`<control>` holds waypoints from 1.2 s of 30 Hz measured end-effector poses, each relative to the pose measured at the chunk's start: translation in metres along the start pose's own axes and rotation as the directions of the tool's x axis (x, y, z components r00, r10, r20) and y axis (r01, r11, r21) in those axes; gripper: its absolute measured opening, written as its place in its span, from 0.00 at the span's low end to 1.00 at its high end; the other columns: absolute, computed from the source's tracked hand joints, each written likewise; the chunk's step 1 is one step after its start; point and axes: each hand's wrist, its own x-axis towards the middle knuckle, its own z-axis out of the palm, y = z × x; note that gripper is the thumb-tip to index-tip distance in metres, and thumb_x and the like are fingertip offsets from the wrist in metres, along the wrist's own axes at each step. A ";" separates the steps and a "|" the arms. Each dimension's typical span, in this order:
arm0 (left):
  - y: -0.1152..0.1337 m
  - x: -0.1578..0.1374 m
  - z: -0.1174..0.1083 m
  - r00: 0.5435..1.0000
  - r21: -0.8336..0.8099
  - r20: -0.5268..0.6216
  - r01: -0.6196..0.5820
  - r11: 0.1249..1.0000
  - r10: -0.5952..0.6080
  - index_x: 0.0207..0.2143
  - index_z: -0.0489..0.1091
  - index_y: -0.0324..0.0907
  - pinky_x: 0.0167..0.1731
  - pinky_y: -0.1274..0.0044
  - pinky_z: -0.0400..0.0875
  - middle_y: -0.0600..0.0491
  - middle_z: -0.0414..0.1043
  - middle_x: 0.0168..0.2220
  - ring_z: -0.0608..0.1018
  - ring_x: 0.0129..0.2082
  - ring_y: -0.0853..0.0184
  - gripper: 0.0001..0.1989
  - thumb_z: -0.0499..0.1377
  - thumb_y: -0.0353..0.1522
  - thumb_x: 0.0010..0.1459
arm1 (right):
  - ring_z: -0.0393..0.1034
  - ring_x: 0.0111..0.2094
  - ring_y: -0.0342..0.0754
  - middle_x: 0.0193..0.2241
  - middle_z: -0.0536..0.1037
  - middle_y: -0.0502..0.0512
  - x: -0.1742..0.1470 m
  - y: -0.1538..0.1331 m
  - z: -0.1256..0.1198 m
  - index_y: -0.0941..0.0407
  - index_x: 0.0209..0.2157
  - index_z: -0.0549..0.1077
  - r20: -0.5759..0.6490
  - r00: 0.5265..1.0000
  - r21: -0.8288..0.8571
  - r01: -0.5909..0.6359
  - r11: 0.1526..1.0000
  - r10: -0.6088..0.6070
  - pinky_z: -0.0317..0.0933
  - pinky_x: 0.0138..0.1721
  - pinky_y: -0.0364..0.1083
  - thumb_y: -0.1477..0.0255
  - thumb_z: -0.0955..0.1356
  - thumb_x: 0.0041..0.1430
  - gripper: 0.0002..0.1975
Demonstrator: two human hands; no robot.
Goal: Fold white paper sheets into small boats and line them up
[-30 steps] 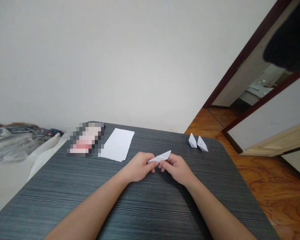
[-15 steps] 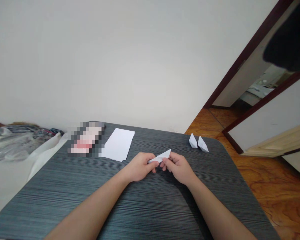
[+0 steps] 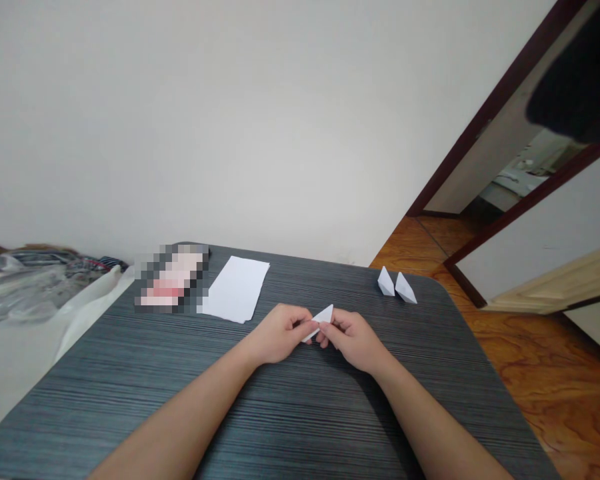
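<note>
Between my two hands is a small folded white paper boat, tilted with one point up. My left hand pinches its left side between thumb and fingers. On the other side, my right hand grips it, thumb pressed on the near face. Fingers cover much of its lower part. Two finished-looking folded paper boats stand side by side near the table's far right corner. A stack of white paper sheets lies beyond my left hand.
The dark wood-grain table stands against a white wall. A pixelated flat item lies at the far left. Plastic-covered goods sit beyond the left edge. Wooden floor and a doorway are on the right.
The paper boat has turned steeper in my fingers, and less of it shows. My hands have come slightly closer together. The sheets and the two standing boats have not moved.
</note>
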 end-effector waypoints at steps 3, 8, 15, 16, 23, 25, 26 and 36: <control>-0.001 -0.001 0.000 1.000 0.003 0.015 0.005 1.000 -0.005 0.23 0.69 0.37 0.23 0.82 0.56 0.56 0.68 0.22 0.67 0.22 0.73 0.18 0.49 0.37 0.60 | 0.68 0.23 0.41 0.22 0.74 0.51 0.000 0.001 -0.002 0.58 0.26 0.69 -0.068 0.998 -0.027 0.003 1.000 -0.005 0.61 0.27 0.40 0.70 0.62 0.61 0.11; -0.001 -0.001 0.002 1.000 0.009 0.018 0.012 1.000 -0.012 0.24 0.70 0.37 0.23 0.82 0.56 0.55 0.69 0.22 0.67 0.22 0.73 0.18 0.48 0.37 0.60 | 0.67 0.23 0.41 0.21 0.74 0.50 -0.002 0.002 -0.004 0.58 0.25 0.69 -0.092 0.996 -0.054 0.019 0.998 -0.024 0.60 0.27 0.40 0.70 0.62 0.61 0.13; -0.003 0.000 0.003 0.998 0.032 0.054 0.016 0.999 -0.018 0.23 0.70 0.37 0.24 0.82 0.57 0.55 0.70 0.22 0.68 0.22 0.73 0.19 0.49 0.39 0.59 | 0.63 0.21 0.41 0.19 0.72 0.49 0.000 0.008 -0.005 0.57 0.25 0.68 -0.179 0.983 -0.098 0.017 0.995 -0.035 0.56 0.24 0.40 0.69 0.61 0.62 0.12; -0.003 0.000 0.003 0.998 0.030 0.052 0.016 0.999 -0.018 0.23 0.70 0.37 0.24 0.82 0.57 0.55 0.70 0.22 0.68 0.23 0.73 0.18 0.50 0.39 0.59 | 0.63 0.21 0.41 0.19 0.72 0.49 -0.001 0.008 -0.006 0.57 0.25 0.68 -0.190 0.981 -0.105 0.018 0.994 -0.038 0.56 0.24 0.40 0.69 0.61 0.62 0.13; -0.001 -0.002 0.000 0.998 0.004 0.019 0.061 0.998 -0.061 0.25 0.71 0.39 0.22 0.81 0.55 0.56 0.69 0.22 0.66 0.21 0.74 0.17 0.50 0.38 0.59 | 0.61 0.19 0.41 0.19 0.72 0.49 -0.003 0.010 -0.010 0.57 0.26 0.68 -0.356 0.934 -0.068 0.000 0.998 -0.024 0.55 0.22 0.41 0.65 0.61 0.62 0.13; -0.002 -0.002 0.000 0.997 0.016 -0.001 0.083 0.996 -0.083 0.24 0.71 0.39 0.22 0.81 0.55 0.56 0.70 0.21 0.66 0.20 0.73 0.18 0.49 0.39 0.59 | 0.61 0.18 0.41 0.19 0.72 0.49 -0.001 0.010 -0.009 0.57 0.26 0.67 -0.369 0.929 -0.015 0.000 1.000 -0.005 0.55 0.22 0.41 0.65 0.61 0.62 0.14; -0.003 -0.002 0.000 0.996 0.019 -0.012 0.094 0.995 -0.093 0.24 0.71 0.39 0.22 0.81 0.55 0.56 0.70 0.21 0.66 0.20 0.73 0.19 0.49 0.39 0.59 | 0.60 0.18 0.40 0.19 0.72 0.49 0.000 0.010 -0.008 0.57 0.26 0.66 -0.360 0.933 0.019 0.003 1.000 0.004 0.55 0.21 0.41 0.64 0.61 0.62 0.14; -0.004 0.001 0.003 0.993 -0.097 -0.026 0.112 0.989 -0.115 0.27 0.72 0.39 0.25 0.80 0.61 0.54 0.73 0.23 0.71 0.22 0.71 0.19 0.48 0.40 0.59 | 0.64 0.19 0.40 0.20 0.73 0.51 0.000 0.014 -0.005 0.59 0.27 0.69 -0.196 0.981 0.010 -0.013 1.000 0.015 0.56 0.21 0.40 0.67 0.61 0.62 0.13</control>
